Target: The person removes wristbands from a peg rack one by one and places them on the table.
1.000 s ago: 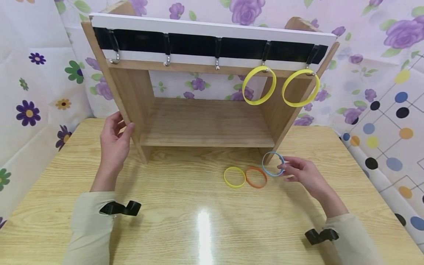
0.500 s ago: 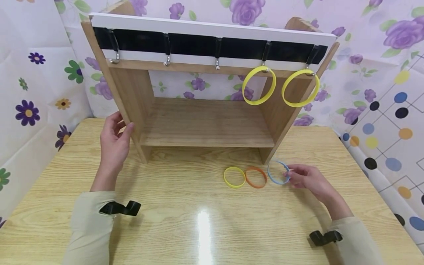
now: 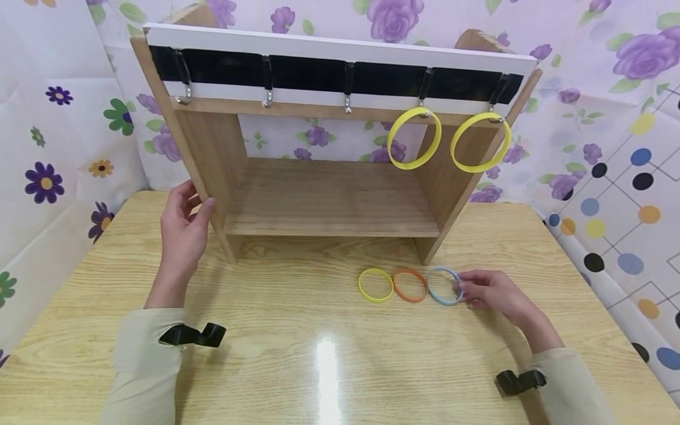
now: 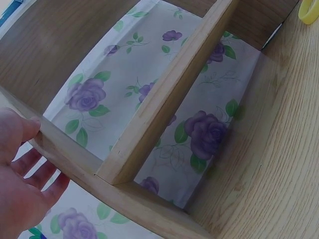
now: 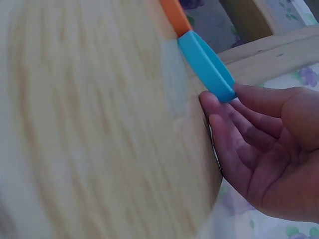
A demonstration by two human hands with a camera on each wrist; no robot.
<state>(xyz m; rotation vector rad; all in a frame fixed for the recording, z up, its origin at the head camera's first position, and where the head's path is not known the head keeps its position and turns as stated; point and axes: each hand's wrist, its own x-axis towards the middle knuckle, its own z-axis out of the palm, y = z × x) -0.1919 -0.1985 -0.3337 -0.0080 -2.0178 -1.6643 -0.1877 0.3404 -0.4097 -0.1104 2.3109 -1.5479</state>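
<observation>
A wooden shelf (image 3: pixel 334 195) carries a rail of silver hooks, and two yellow rings (image 3: pixel 415 138) hang from the hooks at its right. My left hand (image 3: pixel 184 227) grips the front edge of the shelf's left side panel, thumb on the front and fingers behind; the left wrist view shows this hand (image 4: pixel 22 169) too. With thumb and fingertips my right hand (image 3: pixel 494 292) pinches a blue ring (image 3: pixel 446 303) at the tabletop. In the right wrist view the blue ring (image 5: pixel 207 69) touches an orange ring (image 5: pixel 175 16). Left of the orange ring lies another yellow ring (image 3: pixel 376 300).
The wooden table (image 3: pixel 276 354) spreads out in front of the shelf. Bare hooks (image 3: pixel 267 97) line the rail's left and middle. Flower-patterned cloth (image 3: pixel 74 136) stands behind and at the left; dotted cloth (image 3: pixel 627 236) covers the right side.
My right hand has come down and slightly right with the blue ring, from in front of the shelf's right foot to the table beside the orange ring. The left hand has stayed put.
</observation>
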